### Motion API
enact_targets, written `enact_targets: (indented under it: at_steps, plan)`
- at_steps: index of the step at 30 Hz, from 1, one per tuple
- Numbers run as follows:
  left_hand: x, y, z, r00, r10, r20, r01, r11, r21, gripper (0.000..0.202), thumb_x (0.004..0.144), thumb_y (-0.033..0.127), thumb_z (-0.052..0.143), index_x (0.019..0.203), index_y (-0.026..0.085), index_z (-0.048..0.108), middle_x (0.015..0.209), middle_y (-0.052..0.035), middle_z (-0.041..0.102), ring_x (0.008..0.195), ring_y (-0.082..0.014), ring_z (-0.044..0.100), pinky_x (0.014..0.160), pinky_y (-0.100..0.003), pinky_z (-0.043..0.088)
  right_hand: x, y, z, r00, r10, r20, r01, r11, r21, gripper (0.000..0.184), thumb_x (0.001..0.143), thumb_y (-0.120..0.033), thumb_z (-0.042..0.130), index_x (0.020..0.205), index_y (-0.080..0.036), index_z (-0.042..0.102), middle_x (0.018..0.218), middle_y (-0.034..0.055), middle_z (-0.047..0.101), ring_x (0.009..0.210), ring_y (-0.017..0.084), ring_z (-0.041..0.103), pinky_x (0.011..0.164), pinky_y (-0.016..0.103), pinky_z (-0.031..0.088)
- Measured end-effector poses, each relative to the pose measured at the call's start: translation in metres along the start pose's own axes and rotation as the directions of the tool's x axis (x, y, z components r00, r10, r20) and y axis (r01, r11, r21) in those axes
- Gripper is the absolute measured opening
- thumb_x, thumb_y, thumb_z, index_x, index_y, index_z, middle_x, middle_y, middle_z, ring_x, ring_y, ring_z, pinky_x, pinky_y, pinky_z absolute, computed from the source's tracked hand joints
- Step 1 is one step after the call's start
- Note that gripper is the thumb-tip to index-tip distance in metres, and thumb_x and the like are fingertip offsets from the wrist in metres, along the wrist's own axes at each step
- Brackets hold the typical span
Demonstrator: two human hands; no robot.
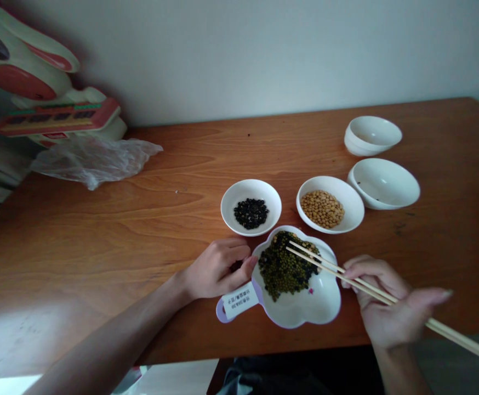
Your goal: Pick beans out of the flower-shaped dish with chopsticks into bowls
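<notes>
A flower-shaped white dish [325,307] holds a heap of mixed green and black beans [284,266]. My left hand [218,269] grips its rim beside a labelled handle [239,300]. My right hand [387,302] is shut on a pair of wooden chopsticks [338,271], whose tips reach over the heap. Just beyond the dish, a round white bowl [251,189] contains black beans [251,213]. To its right, another white bowl [348,214] contains yellow soybeans [322,209]. Neither bowl touches my hands.
Two more white bowls [383,184] [371,134] sit at the far right on the wooden table [100,247]. A crumpled plastic bag [93,162] and a large red-and-white object [29,71] are at the far left. A wall runs behind the table.
</notes>
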State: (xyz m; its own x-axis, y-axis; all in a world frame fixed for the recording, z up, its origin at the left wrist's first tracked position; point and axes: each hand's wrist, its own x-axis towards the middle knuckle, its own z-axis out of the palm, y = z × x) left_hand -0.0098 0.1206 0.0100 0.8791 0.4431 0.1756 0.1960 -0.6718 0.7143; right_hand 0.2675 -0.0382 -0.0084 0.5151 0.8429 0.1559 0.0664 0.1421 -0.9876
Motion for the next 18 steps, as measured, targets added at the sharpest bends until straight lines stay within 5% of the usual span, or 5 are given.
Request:
enact_targets:
  at_steps: [18]
  plan:
    - [-0.0003, 0.0004, 0.0014, 1.0, -0.012, -0.006, 0.012, 1.0, 0.015, 0.037, 0.107, 0.025, 0.044, 0.07, 0.02, 0.043, 0.069, -0.0002, 0.051, 0.063, -0.0121, 0.047, 0.058, -0.027, 0.037, 0.0009, 0.0048, 0.0023, 0.999, -0.034, 0.036, 0.036, 0.998, -0.048, 0.089, 0.093, -0.087, 0.019, 0.071, -0.023, 0.078, 0.067, 0.0075, 0.066, 0.063, 0.022, 0.061, 0.055, 0.034, 0.05]
